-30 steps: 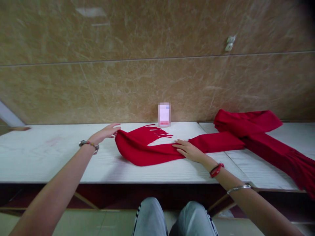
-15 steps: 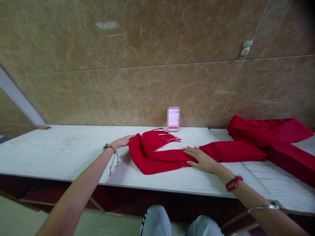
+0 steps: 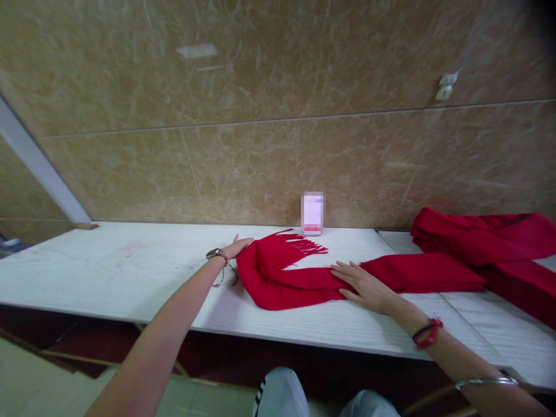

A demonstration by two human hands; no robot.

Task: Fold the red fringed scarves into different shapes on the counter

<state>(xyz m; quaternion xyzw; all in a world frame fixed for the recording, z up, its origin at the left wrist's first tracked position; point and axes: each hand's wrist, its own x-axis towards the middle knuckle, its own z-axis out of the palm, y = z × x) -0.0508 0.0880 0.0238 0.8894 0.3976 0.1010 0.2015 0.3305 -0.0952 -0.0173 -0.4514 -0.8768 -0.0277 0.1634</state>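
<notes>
A long red scarf [image 3: 299, 278] with a fringed end lies bent on the white table [image 3: 108, 272]. My left hand [image 3: 237, 248] rests against the scarf's left fold, fingers stretched out, with a beaded bracelet on the wrist. Flat on the scarf's middle lies my right hand [image 3: 362, 284], fingers spread and pressing the cloth down. The rest of the scarf [image 3: 478, 243] runs off to the right in a bunched heap.
A small pink and white card [image 3: 312, 213] stands against the brown marble wall [image 3: 278, 116] behind the fringe. A second table panel [image 3: 499, 330] joins on the right. My knees show below the table's front edge.
My left hand has come down from a raised reach onto the scarf's left fold. The view has shifted to the left. My right hand has stayed on the cloth.
</notes>
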